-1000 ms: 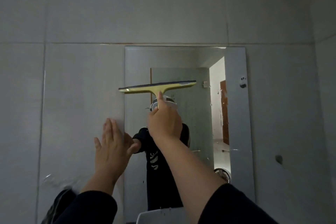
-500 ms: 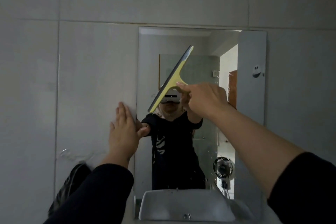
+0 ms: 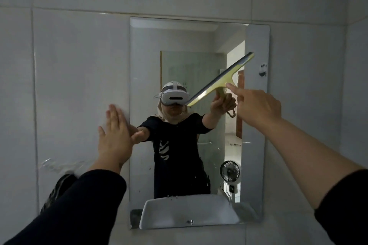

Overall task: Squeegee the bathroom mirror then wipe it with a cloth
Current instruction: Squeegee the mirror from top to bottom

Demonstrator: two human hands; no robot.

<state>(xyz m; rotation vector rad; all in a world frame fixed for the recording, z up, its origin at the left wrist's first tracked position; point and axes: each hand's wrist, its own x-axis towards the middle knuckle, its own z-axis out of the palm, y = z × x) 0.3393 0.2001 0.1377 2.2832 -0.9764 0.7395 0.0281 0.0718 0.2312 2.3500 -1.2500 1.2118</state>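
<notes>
The rectangular mirror hangs on the grey tiled wall straight ahead. My right hand grips the handle of a yellow squeegee, forefinger stretched along it. The blade is tilted, low at the left and high at the right, over the mirror's right half. My left hand lies flat and open on the tiles, with its thumb at the mirror's left edge. No cloth is in view.
The mirror reflects a person in black wearing a white headset, a white sink, a small fan and a lit doorway. A small sticker sits near the mirror's right edge. A wet smear marks the tiles at lower left.
My right hand has carried the squeegee from the mirror's upper left across to its right half, tilting the blade from level to slanted. My left hand has stayed on the wall.
</notes>
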